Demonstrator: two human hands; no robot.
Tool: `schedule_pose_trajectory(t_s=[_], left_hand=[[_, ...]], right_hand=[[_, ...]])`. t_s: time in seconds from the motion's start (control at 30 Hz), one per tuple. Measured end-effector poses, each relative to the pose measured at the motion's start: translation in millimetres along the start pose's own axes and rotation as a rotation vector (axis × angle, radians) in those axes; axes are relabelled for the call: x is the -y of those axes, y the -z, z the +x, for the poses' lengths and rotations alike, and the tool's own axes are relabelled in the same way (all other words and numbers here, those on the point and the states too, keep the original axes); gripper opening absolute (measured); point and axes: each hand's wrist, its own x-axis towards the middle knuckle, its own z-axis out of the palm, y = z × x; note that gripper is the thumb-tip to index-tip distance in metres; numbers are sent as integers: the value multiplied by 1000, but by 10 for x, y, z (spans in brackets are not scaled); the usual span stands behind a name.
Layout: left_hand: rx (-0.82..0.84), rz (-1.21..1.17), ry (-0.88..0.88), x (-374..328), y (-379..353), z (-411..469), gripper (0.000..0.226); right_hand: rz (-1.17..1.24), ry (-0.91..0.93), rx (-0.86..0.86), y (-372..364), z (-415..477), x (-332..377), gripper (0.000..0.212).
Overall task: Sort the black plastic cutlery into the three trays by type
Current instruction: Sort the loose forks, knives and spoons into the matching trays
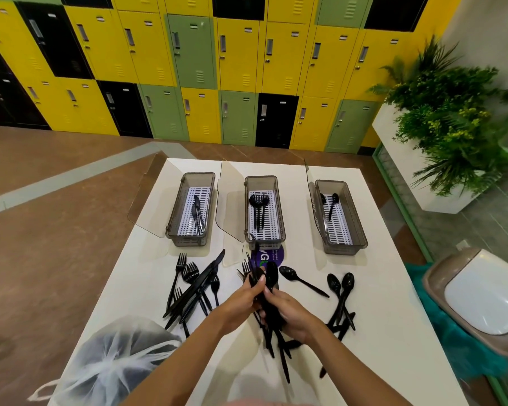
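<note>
The cutlery bundle (271, 278) is held between both hands, above the bench (378, 356). The left hand (242, 301) grips its upper part; the right hand (292, 316) grips the handles. Current step, as judged: separating types. The next move calls for freeing one piece for a matching tray (261, 177) ahead of the hands.

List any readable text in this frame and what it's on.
"vG": large white letters on the purple round sticker; the rest is hidden by the cutlery bundle.
"keep our ... clean": small print on the same sticker, with the middle too blurred to read.
Locker door plates: too small to read.
</note>
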Motion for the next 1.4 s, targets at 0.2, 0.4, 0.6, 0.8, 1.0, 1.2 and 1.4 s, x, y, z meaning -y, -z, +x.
schedule_pose_trajectory(t_s=[0.2,0.4,0.6,0.8,1.0,1.2,1.4], left_hand=[[33,75,-1,16,-4,28,53],[-24,24,-35,-96,-53,19,46],[-383,-196,-176,-393,61,165,39],[-476,-9,-333,-616,131,189,19],[-413,287,-297,-343,51,228,25],[-508,344,-261,-125,25,188,41],[-701,795,86,366,284,402,56]], right_hand=[[63,-17,58,19,-52,75,24],[23,19,81,26,-65,144,13],[-48,6,116,36,-49,127,9],[-119,0,144,8,-26,65,12],[-98,15,138,26,-25,87,19],[-69,33,-28,244,-25,36,15],[-63,93,-288,464,7,-3,11]])
